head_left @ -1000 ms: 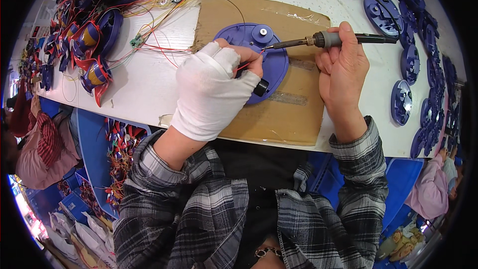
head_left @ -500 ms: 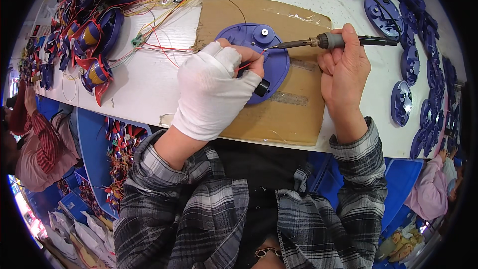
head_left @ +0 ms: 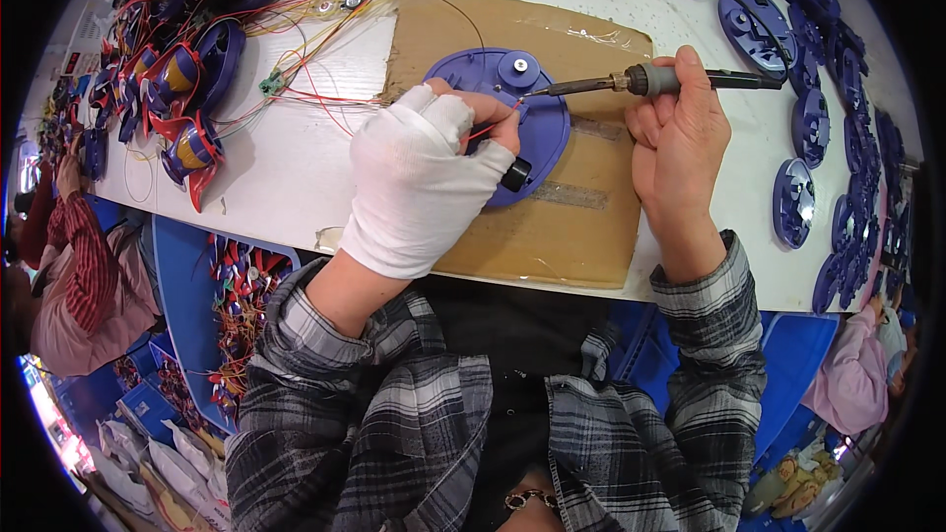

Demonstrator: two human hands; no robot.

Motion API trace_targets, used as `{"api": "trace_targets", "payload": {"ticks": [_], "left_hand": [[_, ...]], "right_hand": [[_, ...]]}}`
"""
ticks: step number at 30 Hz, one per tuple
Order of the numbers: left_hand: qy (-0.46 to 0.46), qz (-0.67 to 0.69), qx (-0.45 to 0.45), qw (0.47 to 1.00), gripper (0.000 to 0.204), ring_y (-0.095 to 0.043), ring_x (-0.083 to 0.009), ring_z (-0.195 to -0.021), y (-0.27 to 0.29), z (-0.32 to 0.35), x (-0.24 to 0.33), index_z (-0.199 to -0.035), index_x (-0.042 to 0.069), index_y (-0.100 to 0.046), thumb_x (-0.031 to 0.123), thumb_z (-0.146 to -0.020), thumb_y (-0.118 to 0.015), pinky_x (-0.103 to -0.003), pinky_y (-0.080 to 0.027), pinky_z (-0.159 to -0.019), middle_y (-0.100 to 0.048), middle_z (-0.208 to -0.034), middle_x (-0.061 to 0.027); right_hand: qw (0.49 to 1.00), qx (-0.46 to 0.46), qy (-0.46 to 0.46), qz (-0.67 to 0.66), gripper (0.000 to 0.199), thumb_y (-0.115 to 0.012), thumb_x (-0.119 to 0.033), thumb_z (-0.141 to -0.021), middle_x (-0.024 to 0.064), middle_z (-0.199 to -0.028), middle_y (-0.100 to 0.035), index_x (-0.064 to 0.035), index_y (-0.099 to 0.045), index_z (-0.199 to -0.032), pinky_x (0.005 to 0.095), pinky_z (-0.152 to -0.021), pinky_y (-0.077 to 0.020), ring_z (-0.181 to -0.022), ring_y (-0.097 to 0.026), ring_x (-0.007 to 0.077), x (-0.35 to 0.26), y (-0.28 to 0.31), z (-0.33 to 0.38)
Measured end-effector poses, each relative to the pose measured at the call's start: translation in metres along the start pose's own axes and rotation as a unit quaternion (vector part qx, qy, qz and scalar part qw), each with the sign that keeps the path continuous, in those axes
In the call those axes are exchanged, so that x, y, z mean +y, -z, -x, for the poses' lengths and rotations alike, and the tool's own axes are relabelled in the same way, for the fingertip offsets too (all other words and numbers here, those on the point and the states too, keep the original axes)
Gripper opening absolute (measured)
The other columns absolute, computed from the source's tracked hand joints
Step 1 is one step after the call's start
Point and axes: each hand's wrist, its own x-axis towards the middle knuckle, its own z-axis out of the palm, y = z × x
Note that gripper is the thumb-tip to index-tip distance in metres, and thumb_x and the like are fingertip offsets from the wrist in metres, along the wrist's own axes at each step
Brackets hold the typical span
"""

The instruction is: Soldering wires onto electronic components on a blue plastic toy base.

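A purple oval plastic shell [head_left: 550,138] lies on a sheet of brown cardboard [head_left: 581,251]. It has a round post with a silver screw [head_left: 519,66] and a black cylindrical part [head_left: 515,174]. My left hand [head_left: 414,172], in a white glove with bare fingertips, rests over the shell's left side. Its thumb and fingers pinch a thin red wire [head_left: 483,130]. From the right, my right hand [head_left: 682,143] grips a soldering iron [head_left: 645,80], fingers closed round the handle. The iron's tip meets the wire's end above the shell, though whether it touches a contact is too small to tell.
Red, yellow and purple assemblies [head_left: 182,69] with tangled wires crowd the left of the white table [head_left: 296,153]. Many purple shells [head_left: 793,202] line the right side. The iron's black cord runs over them. A blue bin [head_left: 192,300] of parts stands below left; co-workers sit at both sides.
My two hands, the wire and the iron hold almost the same pose. At the far left, a co-worker's arm has shifted slightly.
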Motion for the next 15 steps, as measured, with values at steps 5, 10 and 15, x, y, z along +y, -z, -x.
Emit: {"api": "trace_targets", "payload": {"ticks": [5, 10, 15], "left_hand": [[-0.001, -0.009, 0.000, 1.000, 0.011, -0.053, -0.0198, -0.050, 0.001, -0.001, 0.001, -0.071, 0.010, -0.065, 0.008, -0.066, -0.074, -0.030, -0.043, -0.046, -0.056, -0.061, -0.0059], [0.052, -0.031, -0.044, 0.997, 0.017, -0.057, -0.0227, -0.063, 0.005, 0.001, 0.008, -0.075, 0.009, -0.064, 0.012, -0.063, -0.076, -0.032, -0.045, -0.054, -0.058, -0.068, -0.0059], [-0.075, -0.082, -0.012, 0.994, 0.046, -0.053, -0.0190, -0.079, 0.017, -0.003, 0.006, -0.098, 0.006, -0.061, 0.014, -0.058, -0.083, -0.032, -0.044, -0.071, -0.056, -0.085, -0.0072]], "right_hand": [[1.000, 0.000, -0.016, -0.017, 0.024, -0.049, -0.024, -0.095, -0.0029, -0.055, -0.040, -0.0024, -0.055, -0.086, 0.0210, -0.041, -0.0203, -0.042, -0.025, 0.0041, -0.002, 0.003, -0.002], [0.999, -0.001, -0.026, -0.030, 0.024, -0.049, -0.025, -0.094, -0.0033, -0.054, -0.040, -0.0029, -0.055, -0.085, 0.0211, -0.040, -0.0201, -0.042, -0.024, 0.0042, -0.004, 0.003, -0.001], [0.999, -0.031, -0.018, -0.039, 0.028, -0.055, -0.029, -0.091, -0.0021, -0.059, -0.045, -0.0033, -0.055, -0.083, 0.0214, -0.042, -0.0211, -0.045, -0.028, 0.0047, -0.011, 0.017, -0.005]]}}
